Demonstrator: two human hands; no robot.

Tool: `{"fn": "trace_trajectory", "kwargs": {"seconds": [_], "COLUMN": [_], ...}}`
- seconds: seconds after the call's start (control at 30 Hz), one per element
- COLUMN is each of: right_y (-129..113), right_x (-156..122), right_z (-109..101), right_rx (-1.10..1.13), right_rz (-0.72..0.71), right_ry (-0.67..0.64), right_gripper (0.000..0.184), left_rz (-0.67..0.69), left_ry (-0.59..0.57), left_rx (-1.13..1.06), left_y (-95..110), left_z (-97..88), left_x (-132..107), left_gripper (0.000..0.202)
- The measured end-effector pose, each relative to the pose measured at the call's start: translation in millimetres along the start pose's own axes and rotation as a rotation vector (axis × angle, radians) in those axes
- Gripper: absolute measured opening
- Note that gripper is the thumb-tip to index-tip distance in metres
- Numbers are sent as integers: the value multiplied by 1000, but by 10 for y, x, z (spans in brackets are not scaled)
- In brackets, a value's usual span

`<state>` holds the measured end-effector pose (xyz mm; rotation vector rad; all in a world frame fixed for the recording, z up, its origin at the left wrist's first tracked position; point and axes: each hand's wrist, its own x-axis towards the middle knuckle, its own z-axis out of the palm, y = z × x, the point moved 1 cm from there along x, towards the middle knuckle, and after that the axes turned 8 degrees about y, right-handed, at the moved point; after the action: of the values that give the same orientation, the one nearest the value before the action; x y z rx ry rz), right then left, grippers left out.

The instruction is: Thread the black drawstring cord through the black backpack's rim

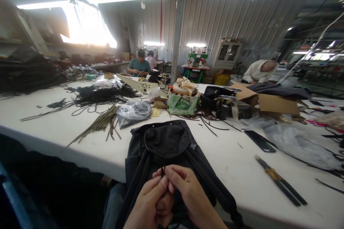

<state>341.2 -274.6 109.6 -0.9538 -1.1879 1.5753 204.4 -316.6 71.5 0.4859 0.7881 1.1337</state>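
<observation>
A black backpack [166, 139] leans on the table's front edge and my lap, its flap towards the far side and its straps running down either side. Over its middle, my left hand [154, 198] and my right hand [182, 182] meet, fingertips pinched together. Between them a thin black cord [162, 171] sticks up; both hands pinch it near the same spot. Its lower part is hidden by my fingers.
On the white table [231, 171] lie pliers [281, 180] and a phone [260, 141] to the right. Farther back are a green-wrapped tub [184, 104], bundled black cords [102, 94], a plastic bag [134, 111] and a cardboard box [278, 105]. Several people work beyond.
</observation>
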Motion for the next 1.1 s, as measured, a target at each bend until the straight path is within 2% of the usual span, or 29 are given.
{"fn": "trace_trajectory", "kwargs": {"seconds": [0.13, 0.3, 0.5, 0.63, 0.8, 1.1], "right_y": [3, 63, 137, 141, 120, 90], "right_x": [15, 5, -16, -1, 29, 22], "right_z": [-63, -110, -183, -206, -242, -253], "right_rx": [-75, 123, 201, 245, 103, 101], "right_rz": [-26, 71, 152, 122, 32, 34], "right_ry": [73, 88, 97, 88, 152, 163], "right_gripper": [53, 54, 50, 52, 47, 48], "left_rz": [33, 25, -25, -34, -42, -55], "left_ry": [46, 45, 24, 19, 33, 17], "left_rx": [63, 47, -42, -33, 23, -43], "left_y": [-4, 33, 21, 48, 51, 85], "left_z": [79, 139, 98, 145, 193, 215], "left_x": [-3, -8, 35, 31, 6, -20], "left_gripper": [59, 58, 47, 46, 49, 45]}}
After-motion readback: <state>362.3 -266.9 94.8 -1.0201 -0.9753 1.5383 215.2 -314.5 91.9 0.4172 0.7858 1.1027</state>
